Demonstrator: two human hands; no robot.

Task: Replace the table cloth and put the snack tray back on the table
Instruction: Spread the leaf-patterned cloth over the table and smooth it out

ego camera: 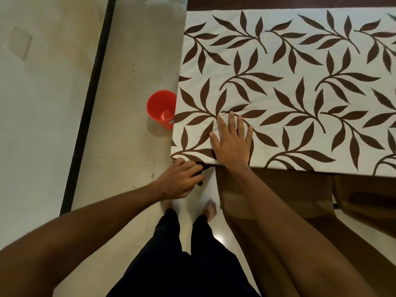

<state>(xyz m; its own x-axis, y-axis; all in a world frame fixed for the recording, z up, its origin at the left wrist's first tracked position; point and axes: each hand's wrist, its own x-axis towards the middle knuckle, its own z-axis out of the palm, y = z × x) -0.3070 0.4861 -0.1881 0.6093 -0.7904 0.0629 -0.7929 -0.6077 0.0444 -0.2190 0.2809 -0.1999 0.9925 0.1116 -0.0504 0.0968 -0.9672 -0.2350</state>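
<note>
Legs (182, 264) in dark trousers nearest | left hand (182, 181) curls on table cloth (300, 93) hem at near-left corner | right hand (232, 140) flat, fingers straight, pressing cloth spread on table (278, 2) | cloth likely soft, light, slippy: take by hem or corners | snack tray unseen

Cream table cloth (300, 93) with brown leaf print, spread flat over the table, near corner hanging

Can't see the left hand (180, 181) fingertips, curled into the table cloth (300, 133) hem. Only getting part of the red bucket (159, 108) behind that corner.
</note>
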